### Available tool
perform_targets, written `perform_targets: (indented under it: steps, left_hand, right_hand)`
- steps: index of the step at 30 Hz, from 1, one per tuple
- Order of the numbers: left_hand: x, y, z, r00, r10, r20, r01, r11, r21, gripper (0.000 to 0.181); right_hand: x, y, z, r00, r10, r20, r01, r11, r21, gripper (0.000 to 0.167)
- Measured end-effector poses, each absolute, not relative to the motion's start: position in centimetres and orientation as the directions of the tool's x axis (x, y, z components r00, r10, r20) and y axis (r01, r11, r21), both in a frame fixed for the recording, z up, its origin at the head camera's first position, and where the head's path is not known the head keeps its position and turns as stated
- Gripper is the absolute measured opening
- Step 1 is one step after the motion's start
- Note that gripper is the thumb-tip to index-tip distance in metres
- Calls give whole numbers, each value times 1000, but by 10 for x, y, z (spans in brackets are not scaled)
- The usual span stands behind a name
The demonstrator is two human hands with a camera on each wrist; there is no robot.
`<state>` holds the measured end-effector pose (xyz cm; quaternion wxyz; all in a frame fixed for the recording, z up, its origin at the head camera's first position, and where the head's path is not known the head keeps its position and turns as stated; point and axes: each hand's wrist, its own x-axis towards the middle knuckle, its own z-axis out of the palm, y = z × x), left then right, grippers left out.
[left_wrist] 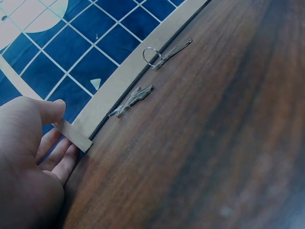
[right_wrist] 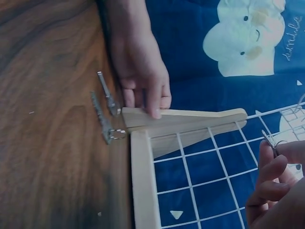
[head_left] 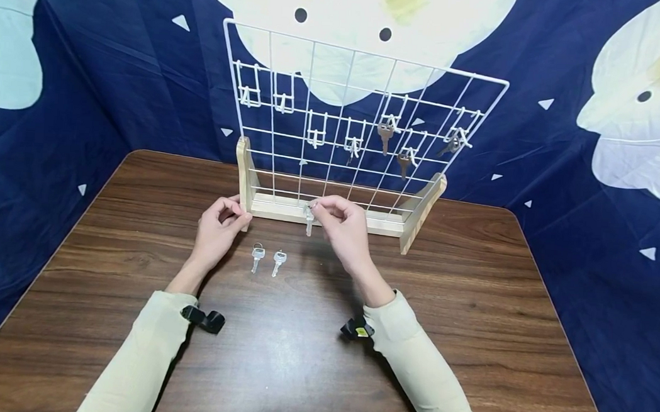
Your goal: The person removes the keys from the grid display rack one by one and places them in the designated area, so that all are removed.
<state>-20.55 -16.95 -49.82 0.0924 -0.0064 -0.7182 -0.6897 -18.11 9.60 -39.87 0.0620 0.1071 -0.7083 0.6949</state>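
The right hand [head_left: 346, 232] has thumb and finger pinched on a silver key [head_left: 308, 225], before the base rail [head_left: 382, 224] of a wire-grid rack [head_left: 368, 52]. The left hand [head_left: 217, 229] clamps the left wooden end support [head_left: 244, 172]. I see two loose keys [head_left: 257, 254] lying near it on the tabletop [head_left: 275, 360].

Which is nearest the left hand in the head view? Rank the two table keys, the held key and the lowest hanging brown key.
From the left hand:
1. Left table key: just to its right.
2. Right table key: a little farther right.
3. Held key: farther right, pinched in the right hand.
4. Lowest hanging brown key: higher, well right.
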Motion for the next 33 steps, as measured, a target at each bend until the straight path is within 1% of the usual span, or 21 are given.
perform_targets:
  steps: [5, 11, 19, 26, 33]
  left_hand:
    - [-205, -169, -498, -983, -117, 140, 135, 52, 990, 17]
    - [-206, -169, -498, -982, -117, 146, 140, 52, 989, 19]
    - [-205, -169, -499, -982, -116, 147, 142, 49, 989, 18]
    - [-206, -170, -499, -982, -116, 148, 143, 55, 988, 19]
    - [-205, -170, -499, -982, -117, 147, 141, 61, 988, 19]
  right_hand:
    - [-178, 98, -407, -969, -92, 228, -234, 58, -970, 13]
    - [-179, 101, -417, -971, -120, 207, -217, 74, -973, 13]
    - [-178, 103, -426, -980, -160, 116, -134, 107, -985, 11]
    - [-183, 106, -438, -972, -225, 72, -111, 169, -979, 8]
    - [-186, 107, -449, -966, -256, 28, -89, 231, -969, 7]
